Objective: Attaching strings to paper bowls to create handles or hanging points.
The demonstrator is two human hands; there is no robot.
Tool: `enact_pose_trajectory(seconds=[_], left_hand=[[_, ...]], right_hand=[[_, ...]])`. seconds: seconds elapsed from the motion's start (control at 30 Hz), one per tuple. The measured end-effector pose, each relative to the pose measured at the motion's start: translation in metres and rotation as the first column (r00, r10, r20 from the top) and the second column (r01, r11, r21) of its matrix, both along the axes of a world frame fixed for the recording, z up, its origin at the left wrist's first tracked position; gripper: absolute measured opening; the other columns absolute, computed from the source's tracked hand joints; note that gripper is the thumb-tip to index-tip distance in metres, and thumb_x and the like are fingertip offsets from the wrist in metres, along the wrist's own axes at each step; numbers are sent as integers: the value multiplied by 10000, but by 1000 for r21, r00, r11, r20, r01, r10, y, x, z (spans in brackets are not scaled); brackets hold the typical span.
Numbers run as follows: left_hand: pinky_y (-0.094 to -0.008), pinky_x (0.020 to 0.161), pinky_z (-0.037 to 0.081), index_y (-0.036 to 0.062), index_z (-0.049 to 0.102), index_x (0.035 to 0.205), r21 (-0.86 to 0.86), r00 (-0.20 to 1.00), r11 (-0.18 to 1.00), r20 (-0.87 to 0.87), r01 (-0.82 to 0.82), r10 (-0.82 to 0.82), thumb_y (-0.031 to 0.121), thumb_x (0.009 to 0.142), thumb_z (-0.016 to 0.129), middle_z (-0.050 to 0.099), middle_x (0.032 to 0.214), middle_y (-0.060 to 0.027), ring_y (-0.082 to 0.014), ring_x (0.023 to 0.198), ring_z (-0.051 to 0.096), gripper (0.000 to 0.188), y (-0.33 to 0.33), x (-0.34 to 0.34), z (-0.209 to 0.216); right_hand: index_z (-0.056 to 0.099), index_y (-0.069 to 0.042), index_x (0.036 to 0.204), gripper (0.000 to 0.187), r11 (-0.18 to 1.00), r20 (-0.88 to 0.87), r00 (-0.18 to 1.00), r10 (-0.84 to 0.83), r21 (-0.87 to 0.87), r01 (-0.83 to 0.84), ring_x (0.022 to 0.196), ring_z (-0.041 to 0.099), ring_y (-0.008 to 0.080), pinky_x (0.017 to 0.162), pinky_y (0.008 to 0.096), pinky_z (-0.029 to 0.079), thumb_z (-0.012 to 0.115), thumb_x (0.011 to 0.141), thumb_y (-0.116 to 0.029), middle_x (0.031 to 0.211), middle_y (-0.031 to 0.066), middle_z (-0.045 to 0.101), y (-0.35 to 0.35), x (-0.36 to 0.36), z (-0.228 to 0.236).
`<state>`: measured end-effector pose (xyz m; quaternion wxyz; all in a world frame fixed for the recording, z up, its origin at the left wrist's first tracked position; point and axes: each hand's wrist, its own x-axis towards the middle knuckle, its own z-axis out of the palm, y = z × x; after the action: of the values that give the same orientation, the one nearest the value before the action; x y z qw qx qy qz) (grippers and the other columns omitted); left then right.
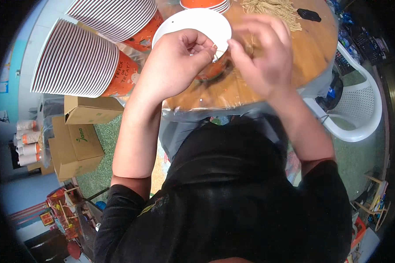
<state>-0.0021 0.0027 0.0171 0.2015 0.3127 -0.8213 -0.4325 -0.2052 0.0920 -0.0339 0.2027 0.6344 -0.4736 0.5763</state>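
Head view: nearest is the person's own black shirt (pixel 245 215), with both forearms reaching over the table edge. The left hand (pixel 180 59) has thumb and forefinger pinched on a pale cord (pixel 217 53) at the near rim of a white-lined bucket (pixel 202 24). The right hand (pixel 265 55), just beside it, is motion-blurred, its thumb apart from raised fingers; I cannot tell whether it grips anything.

This bucket looks partly worked: cord shows at the near rim, while a dark spot, perhaps a hole, on the wall's far left shows none. A knot or finished handle cannot be made out. Much seems left, judging by the heap of loose tan cords (pixel 272 12) beyond the right hand; whether the two leaning bucket stacks, one nearer (pixel 79 59) and one farther (pixel 114 17), carry any cord is hidden.

Clear plastic sheeting (pixel 311 90) hangs over the edge of the round wooden table (pixel 314 50). A small black object (pixel 309 15) lies beside the heap. Past the table stand a white plastic chair (pixel 364 103) at right and open cardboard boxes (pixel 77 142) at left, on green speckled floor (pixel 102 168).
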Motion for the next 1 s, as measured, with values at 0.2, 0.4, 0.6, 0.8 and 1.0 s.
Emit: enact_pose_trajectory(seconds=[0.2, 0.4, 0.6, 0.8, 1.0], left_hand=[[-247, 809, 606, -41, 747, 1101, 90, 1000, 996, -15, -7, 8, 96, 1090, 749, 791, 982, -35, -77, 894, 734, 137, 1, -1, 3], [-246, 812, 612, -36, 738, 1102, 25, 1000, 1000, -20, 14, -13, 92, 1089, 751, 788, 985, -35, -79, 898, 743, 130, -2, 0, 2], [-245, 827, 607, -28, 738, 1107, 43, 997, 998, -61, 42, -39, 91, 1091, 755, 785, 1007, -22, -72, 931, 732, 121, -2, 3, 2], [-237, 820, 600, -26, 745, 1135, -14, 999, 1000, -50, 21, -21, 92, 1082, 772, 776, 1018, -16, -68, 931, 719, 132, 0, 0, -2], [-295, 763, 615, -29, 766, 1133, -286, 982, 958, -179, 12, -66, 79, 1017, 785, 794, 961, -69, -125, 895, 748, 160, 2, -2, -15]], right_hand=[[768, -110, 960, 259, 994, 179, 983, 52, 85, -68, 879, 681, 281, 766, 412, 538, 925, 775, -20, 952, 46, 716, 21, 32, -27], [812, -81, 1037, 259, 985, 300, 952, 60, 138, -105, 828, 712, 286, 735, 414, 563, 913, 804, -28, 898, 71, 721, 15, 39, -30], [843, -48, 1013, 146, 955, 395, 917, 55, 248, -164, 721, 712, 246, 674, 386, 569, 883, 873, -61, 858, 86, 716, 15, 39, -17], [826, -11, 1023, 121, 894, 534, 845, 26, 367, -259, 714, 716, 220, 671, 360, 576, 839, 928, -84, 861, 95, 711, 15, 37, -11], [789, 23, 1020, 147, 817, 651, 758, 35, 418, -397, 738, 713, 169, 700, 326, 579, 804, 969, -114, 887, 83, 740, 12, 31, -16]])
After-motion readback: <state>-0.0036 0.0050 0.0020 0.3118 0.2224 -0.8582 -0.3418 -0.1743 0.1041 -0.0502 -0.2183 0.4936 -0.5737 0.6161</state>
